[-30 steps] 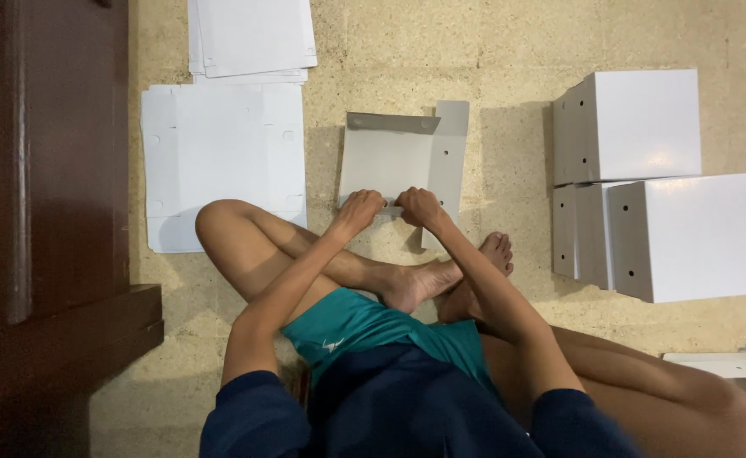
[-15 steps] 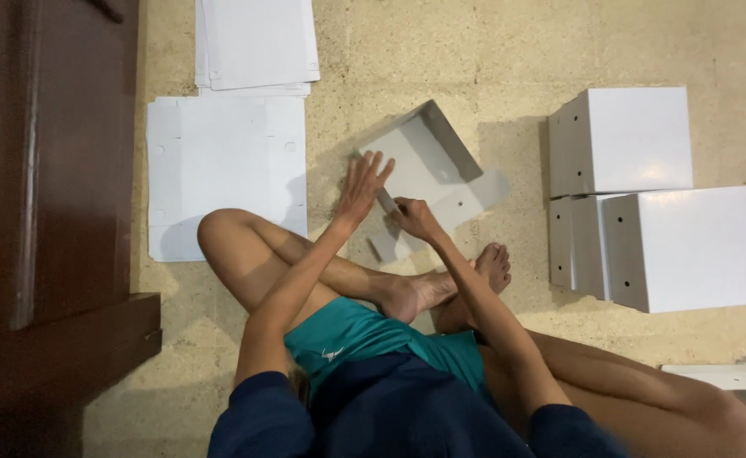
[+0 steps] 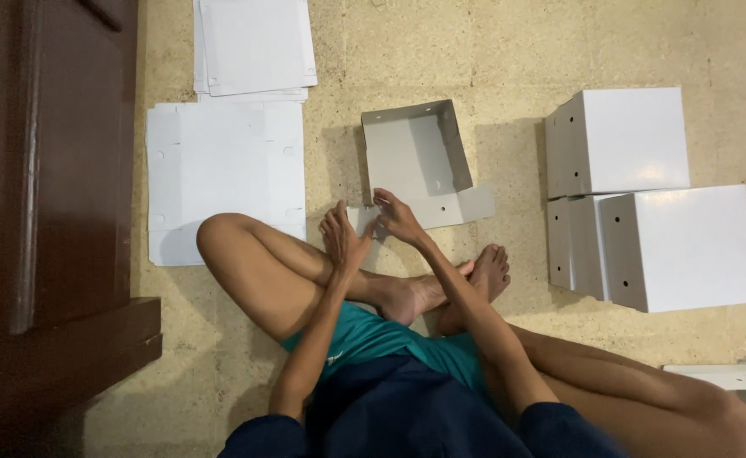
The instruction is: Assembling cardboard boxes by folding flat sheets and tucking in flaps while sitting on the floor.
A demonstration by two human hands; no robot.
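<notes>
Half-folded cardboard box (image 3: 415, 153), grey inside, lies on the speckled stone floor (image 3: 491, 51) just ahead of the person's crossed legs, three of its walls standing and its near flap (image 3: 441, 208) lying flat toward the person. Both hands meet at that flap's near left corner: the left hand (image 3: 341, 237) lies over the edge with fingers bent and pressing, and the right hand (image 3: 398, 218) pinches the flap's edge just beside it, so each hand is closed on the cardboard. To the left of the box a flat white sheet (image 3: 220, 161) with cut notches is spread on the floor, partly under the person's raised knee, and beyond it sits a stack of more flat sheets (image 3: 250, 47). On the right, well apart from the hands, three finished white boxes (image 3: 644, 195) stand close together, touching one another. A dark wooden cabinet (image 3: 42, 212) fills the left side, and the corner of another white piece (image 3: 729, 377) shows at lower right.
</notes>
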